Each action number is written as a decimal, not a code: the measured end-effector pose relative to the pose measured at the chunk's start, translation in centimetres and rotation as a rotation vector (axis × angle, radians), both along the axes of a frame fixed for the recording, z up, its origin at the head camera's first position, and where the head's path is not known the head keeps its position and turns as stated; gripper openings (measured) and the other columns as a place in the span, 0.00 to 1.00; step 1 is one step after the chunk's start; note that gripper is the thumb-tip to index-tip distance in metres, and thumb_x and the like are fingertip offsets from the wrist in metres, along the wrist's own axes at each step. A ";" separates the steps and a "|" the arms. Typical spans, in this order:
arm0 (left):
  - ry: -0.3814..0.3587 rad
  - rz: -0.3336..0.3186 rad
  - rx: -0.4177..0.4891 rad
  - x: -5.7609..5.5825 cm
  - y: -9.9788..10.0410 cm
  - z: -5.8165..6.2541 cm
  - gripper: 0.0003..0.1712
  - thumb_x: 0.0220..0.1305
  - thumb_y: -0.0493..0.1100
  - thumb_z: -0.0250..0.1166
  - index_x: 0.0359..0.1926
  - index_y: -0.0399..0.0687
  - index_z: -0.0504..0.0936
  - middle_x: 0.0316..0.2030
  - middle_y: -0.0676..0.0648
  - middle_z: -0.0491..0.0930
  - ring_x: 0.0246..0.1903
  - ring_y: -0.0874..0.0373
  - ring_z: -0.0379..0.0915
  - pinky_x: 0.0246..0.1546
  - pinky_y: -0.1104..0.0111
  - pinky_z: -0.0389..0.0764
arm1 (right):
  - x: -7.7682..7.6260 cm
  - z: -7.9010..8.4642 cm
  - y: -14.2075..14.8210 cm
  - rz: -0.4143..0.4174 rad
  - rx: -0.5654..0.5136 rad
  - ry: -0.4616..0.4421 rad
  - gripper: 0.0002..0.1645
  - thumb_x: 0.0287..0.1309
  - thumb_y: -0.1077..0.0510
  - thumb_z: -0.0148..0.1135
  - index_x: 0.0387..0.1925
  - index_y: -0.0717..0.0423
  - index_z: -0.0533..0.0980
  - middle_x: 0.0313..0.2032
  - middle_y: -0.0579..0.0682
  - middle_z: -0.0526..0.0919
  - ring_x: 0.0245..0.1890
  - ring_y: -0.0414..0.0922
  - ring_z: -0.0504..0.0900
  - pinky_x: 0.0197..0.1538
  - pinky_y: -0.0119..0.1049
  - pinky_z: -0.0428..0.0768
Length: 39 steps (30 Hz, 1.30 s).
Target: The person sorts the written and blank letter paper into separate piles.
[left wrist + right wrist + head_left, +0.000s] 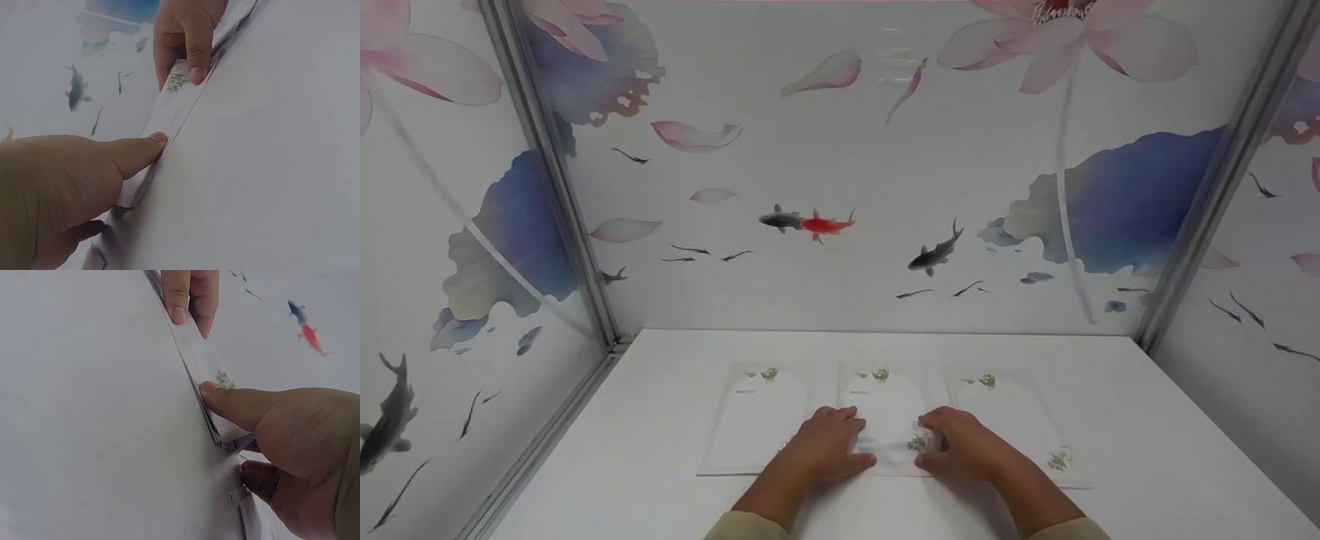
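Observation:
A stack of paper sheets (885,409), printed with green sprigs, lies flat in the middle of a row. My left hand (826,444) is at its left side and my right hand (961,442) at its right. Both hold it near the front corners, thumbs along the near edge and fingers around the sides. Close up in the left wrist view, the left hand (67,191) rests its thumb on the layered edge. The right wrist view has the right hand (304,439) with its thumb tip at that same edge, beside the green print.
A similar paper stack (761,420) lies to the left, partly behind the left hand, and another paper stack (1009,420) to the right. They sit on a white table (1155,450), walled by a back panel (847,292) and side panels with lotus and fish prints.

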<state>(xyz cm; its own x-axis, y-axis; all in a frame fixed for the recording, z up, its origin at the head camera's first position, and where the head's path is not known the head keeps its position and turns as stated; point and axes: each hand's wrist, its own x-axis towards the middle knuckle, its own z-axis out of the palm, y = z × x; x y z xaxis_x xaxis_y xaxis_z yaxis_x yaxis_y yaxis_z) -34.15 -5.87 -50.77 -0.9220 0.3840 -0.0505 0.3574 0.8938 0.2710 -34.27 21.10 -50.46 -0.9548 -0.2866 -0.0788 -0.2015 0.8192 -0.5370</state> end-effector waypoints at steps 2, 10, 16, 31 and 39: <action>0.032 0.010 -0.015 -0.1 0.0 0.0 0.40 0.68 0.72 0.66 0.73 0.60 0.78 0.78 0.52 0.71 0.76 0.44 0.65 0.75 0.45 0.71 | -0.1 0.0 -0.1 0.003 0.002 0.010 0.39 0.57 0.44 0.82 0.68 0.50 0.80 0.67 0.50 0.79 0.71 0.54 0.75 0.77 0.60 0.72; -0.003 0.033 0.032 -0.3 0.1 -0.1 0.39 0.67 0.71 0.68 0.72 0.60 0.80 0.77 0.51 0.72 0.73 0.45 0.67 0.75 0.45 0.70 | 0.0 0.1 -0.3 -0.055 0.009 -0.004 0.35 0.53 0.44 0.84 0.63 0.43 0.84 0.50 0.47 0.73 0.47 0.44 0.72 0.51 0.44 0.77; 0.029 0.018 0.025 -0.3 0.0 -0.3 0.38 0.68 0.72 0.67 0.71 0.59 0.80 0.76 0.50 0.74 0.73 0.44 0.67 0.75 0.46 0.70 | 0.0 0.2 -0.4 -0.065 0.026 0.008 0.38 0.51 0.43 0.85 0.64 0.44 0.84 0.46 0.46 0.75 0.44 0.44 0.72 0.49 0.43 0.76; 0.036 0.262 0.458 0.0 0.1 0.1 0.24 0.77 0.41 0.64 0.70 0.43 0.79 0.72 0.41 0.77 0.76 0.42 0.69 0.79 0.45 0.68 | -0.2 0.7 -0.8 -0.283 -0.149 0.071 0.30 0.65 0.53 0.75 0.66 0.57 0.81 0.47 0.49 0.87 0.49 0.46 0.83 0.59 0.50 0.85; -0.010 0.486 0.646 -0.7 0.0 0.2 0.25 0.72 0.37 0.66 0.68 0.42 0.80 0.66 0.40 0.82 0.73 0.39 0.74 0.73 0.44 0.75 | 0.4 1.2 -1.4 -0.374 -0.395 -0.010 0.29 0.67 0.63 0.69 0.68 0.62 0.78 0.47 0.54 0.86 0.44 0.46 0.83 0.42 0.35 0.86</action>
